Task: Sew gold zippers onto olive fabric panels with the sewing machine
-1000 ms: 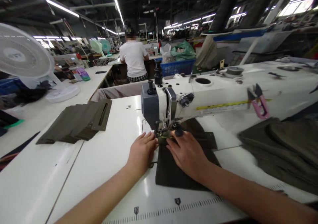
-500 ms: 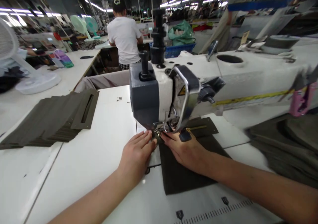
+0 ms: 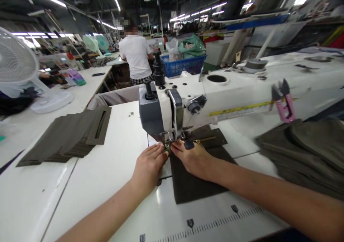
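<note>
A dark olive fabric piece (image 3: 196, 184) lies under the head of a white and grey sewing machine (image 3: 152, 113). At its left edge, close beside the presser foot, my left hand (image 3: 147, 165) is closed, thumb and fingers gripping the edge. My right hand (image 3: 195, 159) rests over the piece from the other side, its fingers pressed together on the cloth near the needle. Past the right wrist shows a slotted strip with a zipper (image 3: 206, 139). The machine head and my fingers hide the exact stitching spot.
Left on the white table (image 3: 113, 199) lies a fanned stack of slotted dark panels (image 3: 72, 134). Pink-handled snips (image 3: 285, 106) hang against the machine arm, above folded dark fabric (image 3: 303, 156). A white fan (image 3: 18, 63) stands far left. Beyond the machine, a person in a white shirt (image 3: 135, 57) faces away.
The camera view has shifted, showing more of the table scale and the blue basket behind. Both hands keep their places by the needle; the fabric looks nearly unmoved.
</note>
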Demonstrator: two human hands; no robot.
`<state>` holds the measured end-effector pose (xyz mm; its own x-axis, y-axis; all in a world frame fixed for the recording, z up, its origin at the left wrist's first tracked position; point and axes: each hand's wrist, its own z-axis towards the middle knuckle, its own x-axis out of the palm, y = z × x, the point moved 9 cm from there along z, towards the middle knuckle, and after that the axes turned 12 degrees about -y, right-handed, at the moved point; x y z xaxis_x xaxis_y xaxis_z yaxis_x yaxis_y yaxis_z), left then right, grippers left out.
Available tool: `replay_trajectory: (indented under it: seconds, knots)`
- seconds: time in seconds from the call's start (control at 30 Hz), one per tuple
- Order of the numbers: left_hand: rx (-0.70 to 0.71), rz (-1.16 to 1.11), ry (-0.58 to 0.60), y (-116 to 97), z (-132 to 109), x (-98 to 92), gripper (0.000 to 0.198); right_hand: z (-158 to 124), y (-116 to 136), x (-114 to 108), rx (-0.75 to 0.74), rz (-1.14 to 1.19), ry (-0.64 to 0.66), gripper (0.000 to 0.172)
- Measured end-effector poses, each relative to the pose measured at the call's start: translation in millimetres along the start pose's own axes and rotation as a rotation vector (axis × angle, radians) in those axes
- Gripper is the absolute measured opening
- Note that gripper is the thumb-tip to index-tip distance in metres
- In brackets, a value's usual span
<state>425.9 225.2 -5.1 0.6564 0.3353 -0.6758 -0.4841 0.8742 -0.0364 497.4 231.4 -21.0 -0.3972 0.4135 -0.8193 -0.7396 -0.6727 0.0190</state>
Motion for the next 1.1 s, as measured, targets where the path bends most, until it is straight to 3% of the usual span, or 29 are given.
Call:
replay_trajectory:
  seconds: [0.23,1.1]
  knots:
    - [0.005,0.042,-0.021,0.9,4.6,0.4,0.021,2.3,-2.5,-2.6,0.010,-0.001,-0.058,0.029]
    - [-0.047,0.053,-0.023,7.4,8.1,-0.4,0.022,4.0,-9.4,10.4,0.034,-0.055,0.056,0.029]
